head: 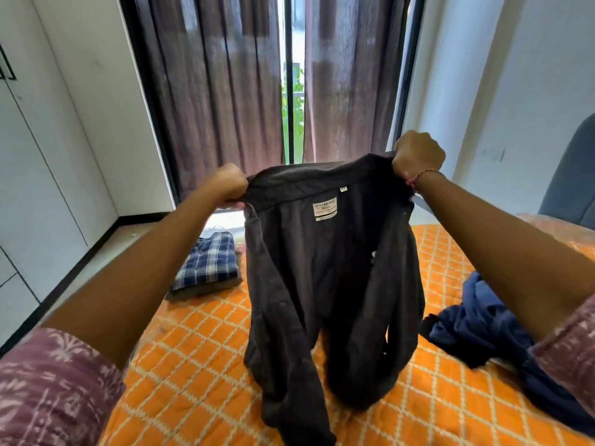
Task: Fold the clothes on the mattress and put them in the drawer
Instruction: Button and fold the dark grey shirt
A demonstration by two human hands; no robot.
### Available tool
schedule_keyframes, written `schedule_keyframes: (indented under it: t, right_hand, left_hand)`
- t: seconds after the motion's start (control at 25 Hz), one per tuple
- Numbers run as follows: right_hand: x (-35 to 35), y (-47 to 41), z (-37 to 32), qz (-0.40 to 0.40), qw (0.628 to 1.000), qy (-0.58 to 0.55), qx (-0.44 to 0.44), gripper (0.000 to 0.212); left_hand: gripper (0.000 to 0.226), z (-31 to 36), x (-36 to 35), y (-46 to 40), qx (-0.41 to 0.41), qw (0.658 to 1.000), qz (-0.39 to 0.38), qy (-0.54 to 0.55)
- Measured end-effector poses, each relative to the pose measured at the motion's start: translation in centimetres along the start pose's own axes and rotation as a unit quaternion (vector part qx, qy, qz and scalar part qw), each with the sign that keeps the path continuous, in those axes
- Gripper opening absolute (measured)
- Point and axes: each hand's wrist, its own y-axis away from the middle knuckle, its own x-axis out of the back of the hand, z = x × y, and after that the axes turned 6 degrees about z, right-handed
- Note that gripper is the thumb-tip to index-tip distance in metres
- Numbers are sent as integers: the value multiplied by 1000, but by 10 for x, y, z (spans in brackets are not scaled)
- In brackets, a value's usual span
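A dark grey shirt hangs in front of me above the orange patterned mattress, its inside label facing me and its lower end touching the cover. My left hand grips the shirt's left shoulder. My right hand grips the right shoulder, held a little higher. A folded blue plaid garment lies on a small pile at the mattress's far left. A crumpled navy garment lies on the right side.
White wardrobe doors line the left wall beside a strip of floor. Brown curtains cover the window straight ahead. A blue-grey headboard stands at the right edge.
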Motion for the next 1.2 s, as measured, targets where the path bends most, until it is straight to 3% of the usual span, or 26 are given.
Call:
schedule_keyframes:
  t: [0.04,0.12,0.2,0.24,0.28,0.32,0.36,0.44,0.48,0.52,0.56,0.6,0.64,0.68,0.72,0.76,0.84,0.88,0.92,0.96,1.0,1.04,1.12,1.16,1.2]
  right_hand:
    - [-11,-3,7,-38,999,11,5,17]
    - [-25,-7,22,-209,977,-21,22,22]
    - [-32,-1,33,-444,883,-149,9,16]
    - [-38,1,38,-515,831,-209,-18,16]
    - [-44,3,41,-551,802,-227,-32,19]
    - [-51,5,43,-555,806,-204,-25,22]
    - [-58,5,44,-522,840,-148,3,25]
    - [-73,5,38,-336,938,17,77,20]
    - [-77,6,31,-213,971,62,86,16]
    - [-82,8,23,-141,985,53,82,13]
    - [-86,10,21,-150,986,-7,75,9]
    - [-90,10,21,-229,965,-112,59,9]
    - [-92,9,21,-353,911,-212,31,14]
    - [-93,12,24,-463,844,-270,3,17]
    - [-97,16,25,-523,804,-281,-24,16]
    - [-102,20,23,-551,787,-272,-52,14]
    - [-128,26,15,-536,790,-272,-120,28]
    - [-139,29,7,-519,782,-312,-151,29]
    - [-153,31,-3,-495,767,-371,-172,24]
    - [-165,33,-11,-464,757,-424,-177,12]
    - [-180,35,-13,-431,772,-442,-152,11]
    - [-196,43,-9,-397,812,-413,-115,24]
    - [-225,78,17,-291,916,-276,-29,35]
    - [-238,103,37,-257,944,-208,-16,41]
    - [-248,133,58,-277,952,-132,-23,55]
  left_hand:
    - [25,-12,-12,-3,-67,995,54,-57]
    - [42,-44,-39,-8,-143,966,164,-136]
    - [39,-70,-56,-18,-96,986,124,-60]
    - [35,-79,-63,-26,-51,996,69,-18]
    - [35,-86,-67,-32,-10,1000,13,3]
    - [35,-89,-70,-36,19,1000,-22,2]
    - [35,-89,-69,-38,33,998,-46,-1]
    - [34,-84,-70,-44,51,997,-63,18]
    - [35,-79,-70,-45,62,995,-63,55]
    - [37,-73,-72,-44,76,986,-64,134]
    - [40,-70,-73,-41,95,959,-68,258]
    - [41,-69,-77,-37,109,909,-84,394]
    - [40,-71,-84,-34,104,857,-111,492]
    - [37,-74,-92,-29,99,830,-147,529]
    - [30,-77,-103,-29,106,842,-177,498]
    - [23,-77,-116,-31,125,865,-191,448]
    - [11,-64,-144,-40,146,907,-141,369]
    - [4,-54,-157,-46,119,922,-118,349]
    - [16,-43,-169,-53,71,929,-124,340]
    - [46,-34,-181,-60,34,931,-154,329]
    - [77,-29,-194,-66,15,929,-184,320]
    - [93,-36,-209,-67,-8,938,-191,287]
    - [93,-70,-242,-59,-74,970,-153,171]
    - [89,-94,-260,-45,-82,982,-135,104]
    - [85,-117,-276,-24,-53,987,-148,42]
